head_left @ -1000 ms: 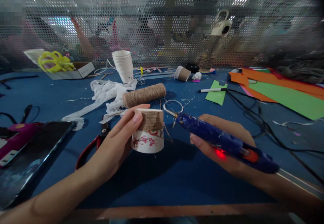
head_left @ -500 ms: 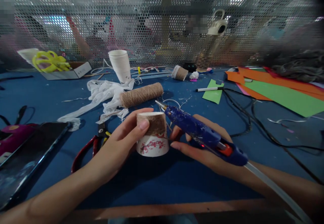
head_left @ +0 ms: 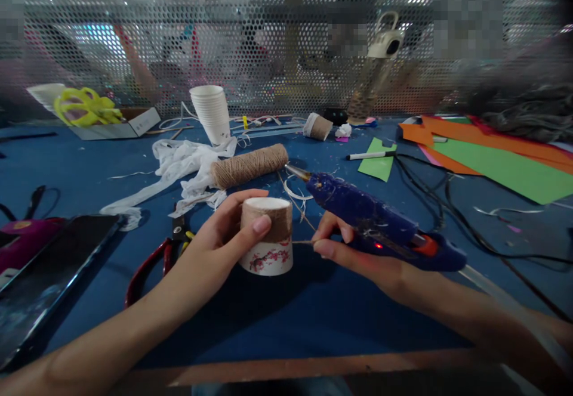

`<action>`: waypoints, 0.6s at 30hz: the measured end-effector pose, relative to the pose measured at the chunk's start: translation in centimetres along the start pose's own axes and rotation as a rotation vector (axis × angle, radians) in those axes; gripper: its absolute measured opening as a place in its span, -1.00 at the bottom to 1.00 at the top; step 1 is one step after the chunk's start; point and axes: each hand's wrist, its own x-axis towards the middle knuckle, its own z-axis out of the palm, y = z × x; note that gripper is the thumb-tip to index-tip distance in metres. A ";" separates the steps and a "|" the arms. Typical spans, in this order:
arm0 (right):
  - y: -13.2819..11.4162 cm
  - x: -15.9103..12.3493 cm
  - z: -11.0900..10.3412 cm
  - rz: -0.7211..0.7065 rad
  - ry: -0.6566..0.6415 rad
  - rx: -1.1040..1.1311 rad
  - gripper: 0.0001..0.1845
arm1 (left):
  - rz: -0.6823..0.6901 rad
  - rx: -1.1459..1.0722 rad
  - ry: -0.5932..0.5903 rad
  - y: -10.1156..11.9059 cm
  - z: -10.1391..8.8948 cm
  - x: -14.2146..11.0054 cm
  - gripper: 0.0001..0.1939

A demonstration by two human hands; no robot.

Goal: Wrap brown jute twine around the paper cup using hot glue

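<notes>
My left hand [head_left: 228, 238] is closed around a paper cup [head_left: 268, 259] printed with pink blossoms; brown twine wraps its upper part. In my right hand [head_left: 344, 244] lies a blue hot glue gun [head_left: 367, 214], its metal nozzle pointing left above and beyond the cup, a red light glowing on its side. Thumb and forefinger of that hand pinch a strand of twine [head_left: 303, 242], stretched from the cup's side. A spool of twine [head_left: 249, 166] lies on its side behind the cup.
Red-handled pliers [head_left: 166, 256] and a phone [head_left: 58, 277] lie at left. White cloth strips [head_left: 183, 163], stacked paper cups [head_left: 210, 113] and yellow scissors [head_left: 85, 108] are farther back. Coloured paper [head_left: 505, 163], a marker [head_left: 369, 155] and black cables [head_left: 474, 238] occupy the right. A perforated screen [head_left: 268, 44] borders the table's far side.
My right hand moved left toward the cup and now draws a twine strand out from it. The glue gun's nozzle swung over the cup, then back right. My left hand keeps its hold.
</notes>
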 end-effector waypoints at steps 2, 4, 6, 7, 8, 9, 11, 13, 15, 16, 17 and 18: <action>-0.3 0.0 -0.2 0.015 -0.015 -0.015 -0.67 | 0.006 0.008 0.002 0.0 0.0 0.0 -0.60; -0.5 0.1 -0.4 0.032 -0.035 -0.022 -0.69 | 0.016 0.022 0.004 0.0 -0.1 0.0 -0.60; -0.6 0.3 -0.5 0.051 -0.046 -0.018 -0.69 | 0.032 0.051 -0.001 -0.1 -0.2 0.0 -0.61; -0.6 0.3 -0.5 0.055 -0.048 -0.017 -0.69 | 0.037 0.066 -0.001 -0.1 -0.2 0.0 -0.61; -0.6 0.4 -0.5 0.051 -0.044 -0.019 -0.69 | 0.042 0.081 -0.001 -0.2 -0.3 -0.1 -0.61; -0.6 0.5 -0.5 0.043 -0.040 -0.028 -0.69 | 0.044 0.091 -0.005 -0.2 -0.3 -0.1 -0.62; -0.6 0.6 -0.5 0.027 -0.036 -0.061 -0.71 | 0.044 0.096 -0.013 -0.1 -0.3 -0.1 -0.62; -0.6 0.6 -0.5 0.031 -0.039 -0.088 -0.74 | 0.042 0.084 -0.023 -0.1 -0.3 -0.2 -0.62; -0.6 0.6 -0.6 0.060 -0.046 -0.089 -0.76 | 0.034 0.062 -0.041 -0.2 -0.3 -0.2 -0.62; -0.6 0.7 -0.6 0.080 -0.053 -0.081 -0.77 | 0.028 0.045 -0.057 -0.2 -0.4 -0.2 -0.62; -0.6 0.7 -0.6 0.102 -0.062 -0.073 -0.78 | 0.021 0.024 -0.076 -0.3 -0.4 -0.2 -0.62; -0.6 0.7 -0.6 0.119 -0.076 -0.066 -0.78 | 0.017 0.004 -0.096 -0.3 -0.4 -0.1 -0.63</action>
